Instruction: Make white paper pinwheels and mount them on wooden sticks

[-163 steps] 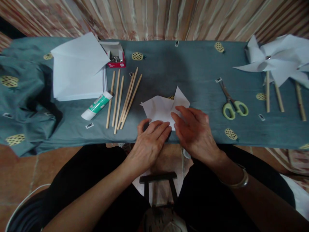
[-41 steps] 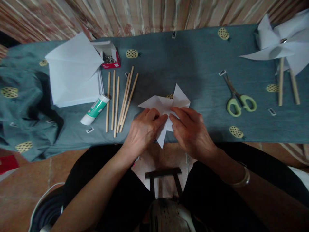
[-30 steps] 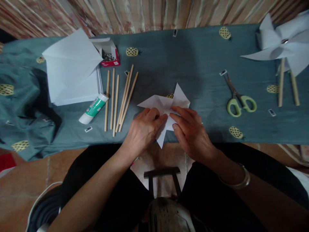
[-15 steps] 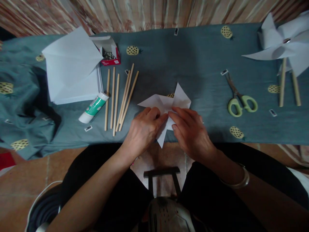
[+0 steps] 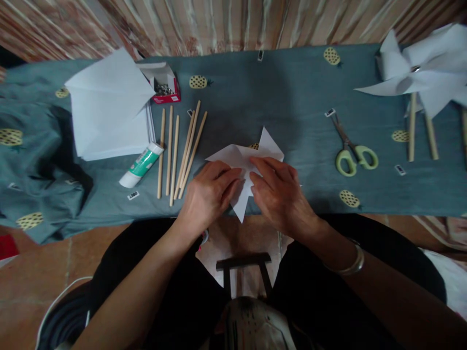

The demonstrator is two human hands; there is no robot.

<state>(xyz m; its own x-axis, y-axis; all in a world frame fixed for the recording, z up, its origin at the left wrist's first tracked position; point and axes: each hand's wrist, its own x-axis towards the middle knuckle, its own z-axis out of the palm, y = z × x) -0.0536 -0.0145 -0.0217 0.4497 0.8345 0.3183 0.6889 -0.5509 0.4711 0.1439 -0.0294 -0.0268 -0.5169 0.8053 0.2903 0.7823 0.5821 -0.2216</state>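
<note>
A white paper pinwheel (image 5: 240,206) with pointed corners lies at the front edge of the cloth-covered table, partly under both hands. My left hand (image 5: 209,189) is closed on its left side, thumb and index finger together near the middle. From the right, my right hand (image 5: 279,192) holds the paper down, its bent fingertips on the centre and its thumb just below. Whether a fold or a small part lies under the fingertips is hidden.
Left of the hands are several wooden sticks (image 5: 169,150), a glue stick (image 5: 141,165), a stack of white paper (image 5: 109,107) and a red box (image 5: 166,92) of small metal fasteners. To the right lie green-handled scissors (image 5: 350,148) and finished pinwheels (image 5: 434,68) on sticks.
My left fingers have drawn back slightly left from the paper's centre, and the thumb and index finger are closer together. The right hand stays on the paper. The view has shifted slightly.
</note>
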